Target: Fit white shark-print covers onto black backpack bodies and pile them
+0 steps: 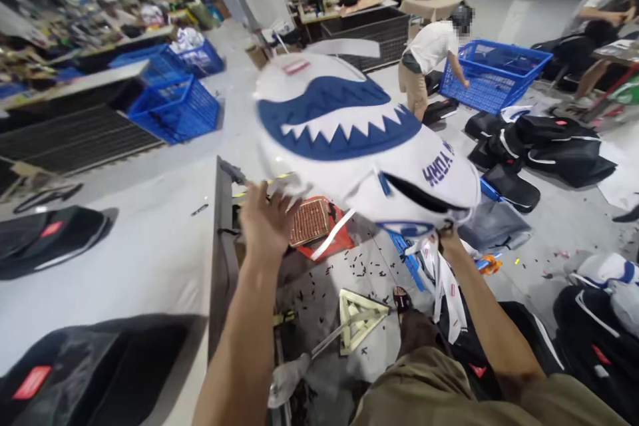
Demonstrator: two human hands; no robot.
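I hold up a large white bag (359, 140) with a blue shark-mouth pattern and blue lettering, blurred by motion. My left hand (267, 219) grips its left lower edge, fingers curled round the fabric. My right hand (449, 239) is closed on its lower right end, where white straps (444, 279) with small red tags hang down. The bag hovers over the floor beside a grey table (150, 246).
Black bags (50, 233) lie on the table, more black bags (544, 146) on the floor to the right. Blue baskets (174, 110) stand at left. A person in a white shirt (429, 60) bends at a blue basket (494, 73). A red tray (319, 226) and scraps lie below.
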